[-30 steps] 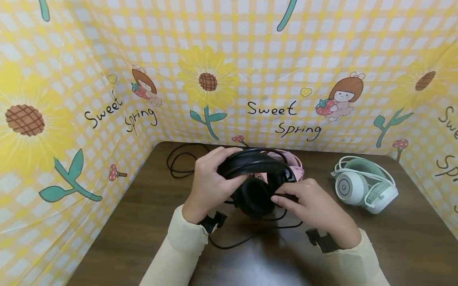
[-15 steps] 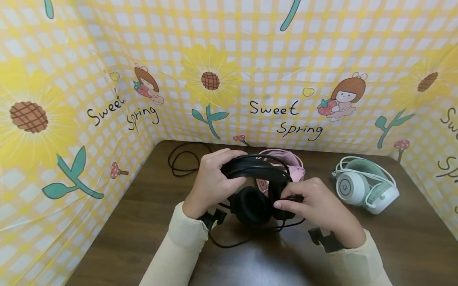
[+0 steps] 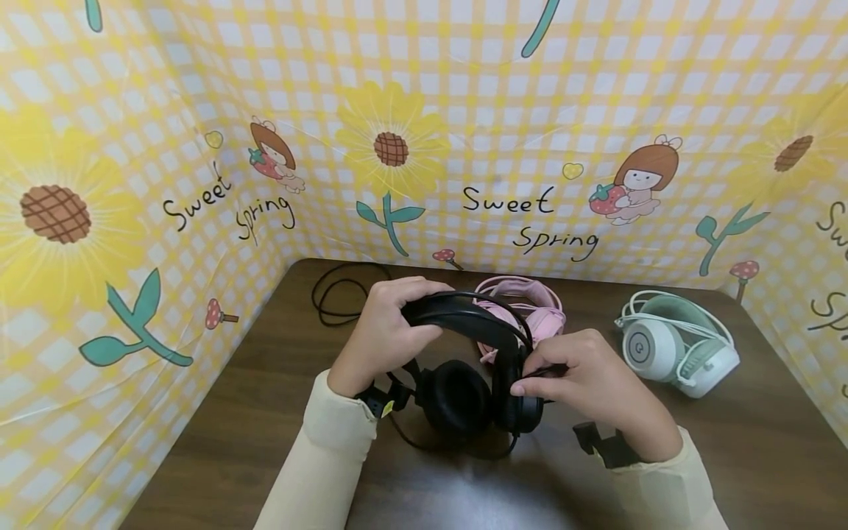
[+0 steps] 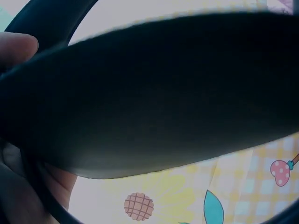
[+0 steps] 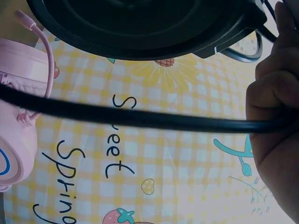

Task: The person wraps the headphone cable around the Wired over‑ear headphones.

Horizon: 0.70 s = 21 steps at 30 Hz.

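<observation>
In the head view, black over-ear headphones [image 3: 457, 401] hang above the middle of the table, ear cups lowermost. My left hand [image 3: 387, 324] grips the left part of their headband [image 3: 457, 313], thumb below and fingers over the top. My right hand [image 3: 589, 383], beside the right ear cup [image 3: 520, 412], pinches a thin black cable. The right wrist view shows this cable [image 5: 140, 119] running into the curled fingers of my right hand [image 5: 275, 98], under a black ear cup [image 5: 145, 28]. The padded headband [image 4: 154, 98] fills much of the left wrist view.
Pink headphones [image 3: 546, 324] lie behind the black ones. White-and-green headphones [image 3: 652, 350] lie at the right of the brown table [image 3: 265, 427]. Black cable loops [image 3: 321, 305] rest at the back left. A yellow checked cloth [image 3: 424, 73] walls the back and sides.
The black headphones have shifted nearer to me, their ear cups swinging down and forward. More of the pink headphones shows behind them. My right hand has moved slightly right and down.
</observation>
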Each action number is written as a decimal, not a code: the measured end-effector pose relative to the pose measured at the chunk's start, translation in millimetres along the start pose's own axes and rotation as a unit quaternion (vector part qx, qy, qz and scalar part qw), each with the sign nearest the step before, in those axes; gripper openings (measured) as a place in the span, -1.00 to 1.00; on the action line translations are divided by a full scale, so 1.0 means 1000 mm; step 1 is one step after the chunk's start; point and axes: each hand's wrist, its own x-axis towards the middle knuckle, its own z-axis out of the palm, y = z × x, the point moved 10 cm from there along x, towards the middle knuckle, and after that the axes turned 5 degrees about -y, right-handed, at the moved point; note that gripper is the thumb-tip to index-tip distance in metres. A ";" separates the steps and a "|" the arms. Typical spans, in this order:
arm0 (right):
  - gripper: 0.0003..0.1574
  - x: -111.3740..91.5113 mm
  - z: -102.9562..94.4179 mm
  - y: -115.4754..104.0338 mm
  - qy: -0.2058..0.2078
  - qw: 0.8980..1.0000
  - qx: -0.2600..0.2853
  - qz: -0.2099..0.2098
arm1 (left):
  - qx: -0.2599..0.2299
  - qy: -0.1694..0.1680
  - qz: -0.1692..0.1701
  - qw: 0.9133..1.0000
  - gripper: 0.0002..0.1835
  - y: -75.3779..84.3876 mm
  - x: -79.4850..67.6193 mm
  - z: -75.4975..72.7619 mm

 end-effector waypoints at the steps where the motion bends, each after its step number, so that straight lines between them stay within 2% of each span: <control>1: -0.72 0.000 0.000 0.000 0.003 1.000 -0.001 -0.004 | -0.001 -0.001 0.000 1.000 -0.62 0.000 0.000 0.000; 9: -0.69 0.002 -0.001 -0.002 0.013 1.000 -0.010 0.003 | -0.007 -0.011 -0.012 1.000 -0.63 -0.007 0.000 0.003; 13: -0.64 0.002 -0.005 -0.003 0.038 0.999 -0.021 0.010 | -0.013 -0.015 -0.020 1.000 -0.64 -0.008 0.001 0.004; 18: -0.58 0.000 -0.014 -0.004 0.077 0.997 0.003 0.013 | -0.041 -0.031 -0.024 0.998 -0.65 -0.008 0.001 0.007; 21: -0.55 -0.002 -0.015 -0.002 0.076 0.997 0.022 0.017 | -0.063 -0.040 -0.032 0.997 -0.66 -0.010 -0.001 0.006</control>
